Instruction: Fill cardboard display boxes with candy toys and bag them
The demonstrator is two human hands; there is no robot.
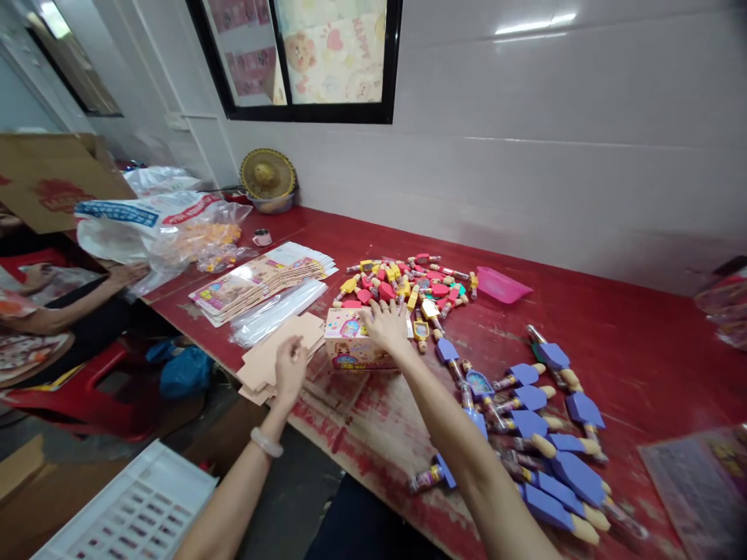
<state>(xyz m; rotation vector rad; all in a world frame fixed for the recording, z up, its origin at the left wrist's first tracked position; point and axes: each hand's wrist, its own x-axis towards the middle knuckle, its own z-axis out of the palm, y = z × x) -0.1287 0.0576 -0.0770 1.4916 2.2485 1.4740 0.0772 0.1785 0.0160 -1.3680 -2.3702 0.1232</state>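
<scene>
A small printed carton [347,342], patterned in white, yellow and pink, stands on the red table in front of me. My right hand [386,323] lies over its top with the fingers spread, hiding part of the lid. Left of the carton, my left hand [290,364] is raised with its fingers curled in, and nothing shows in them. Just behind and under that hand is a loose stack of brown cardboard pieces [274,354]. Beyond the carton lies a heap of red and yellow paddle-shaped toys with clear tubes [385,289]. Similar blue toys [528,424] spread around my right forearm.
Clear plastic sleeves [280,311] and flat printed cartons [262,280] lie to the left. A pink scoop [503,285] is near the wall. Farther left are plastic bags [157,225] and another person's arm [87,299]. A white crate [134,505] stands below the table edge.
</scene>
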